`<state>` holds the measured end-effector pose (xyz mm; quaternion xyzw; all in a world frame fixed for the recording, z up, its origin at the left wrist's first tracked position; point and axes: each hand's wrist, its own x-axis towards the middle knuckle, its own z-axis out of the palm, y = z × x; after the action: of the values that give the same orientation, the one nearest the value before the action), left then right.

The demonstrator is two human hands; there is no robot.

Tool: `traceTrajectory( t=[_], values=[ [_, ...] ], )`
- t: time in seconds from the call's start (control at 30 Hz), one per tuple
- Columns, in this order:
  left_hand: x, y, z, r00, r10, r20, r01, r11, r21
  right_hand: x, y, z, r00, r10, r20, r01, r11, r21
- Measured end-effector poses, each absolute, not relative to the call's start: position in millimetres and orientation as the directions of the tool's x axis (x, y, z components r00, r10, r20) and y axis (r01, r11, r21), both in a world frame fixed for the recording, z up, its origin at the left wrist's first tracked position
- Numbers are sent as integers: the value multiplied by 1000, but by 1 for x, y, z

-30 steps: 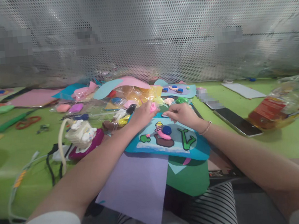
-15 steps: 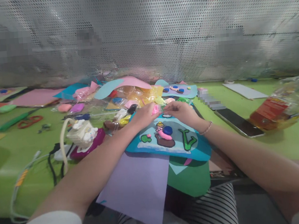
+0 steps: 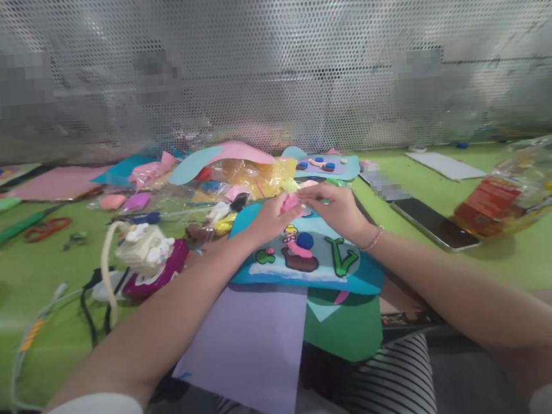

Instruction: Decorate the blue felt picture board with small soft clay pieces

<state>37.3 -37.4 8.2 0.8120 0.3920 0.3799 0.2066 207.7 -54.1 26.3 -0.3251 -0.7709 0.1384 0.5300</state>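
Observation:
My left hand is closed round a small lump of pink clay just above the far edge of a blue paper picture. My right hand meets it from the right, fingertips pinched on the same pink lump. The picture bears clay shapes: a pink and brown figure with a blue ball, green pieces on both sides. It lies on a lilac sheet and a green sheet that hang over the table's near edge.
A green table carries clay bags, a second clay picture, a small toy on a purple base, cables, red scissors, a phone and a plastic bag at right. A perforated metal screen stands behind.
Both hands came together: the right hand moved left and up to join the left on the pink clay. The view shifted slightly.

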Motion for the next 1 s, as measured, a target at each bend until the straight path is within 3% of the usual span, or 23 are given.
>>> traceTrajectory(
  t=[0.2,0.3,0.47,0.57,0.67,0.8,0.9,1.0],
  values=[
    [44,-49,20,345,876,337,272,-437,857,210,-52,32,-360,606,709,349,793,-500],
    [46,-51,24,347,889,298,174,-374,911,211,-51,37,-415,627,660,340,779,-526],
    [40,-52,30,425,839,341,354,-501,790,219,-49,45,-521,727,446,128,584,-802],
    [35,-53,36,517,794,319,408,-556,724,220,-46,42,-557,726,403,32,504,-863],
    [33,-52,37,521,806,280,335,-495,802,214,-48,37,-478,729,490,23,568,-823],
    [36,-49,32,572,792,211,94,-319,943,205,-57,36,-352,729,587,197,671,-715],
    [39,-49,30,605,770,203,-26,-236,971,202,-64,40,-351,713,607,333,701,-631],
    [39,-48,29,614,759,215,-73,-217,973,202,-66,44,-401,685,608,350,728,-590]
  ],
)
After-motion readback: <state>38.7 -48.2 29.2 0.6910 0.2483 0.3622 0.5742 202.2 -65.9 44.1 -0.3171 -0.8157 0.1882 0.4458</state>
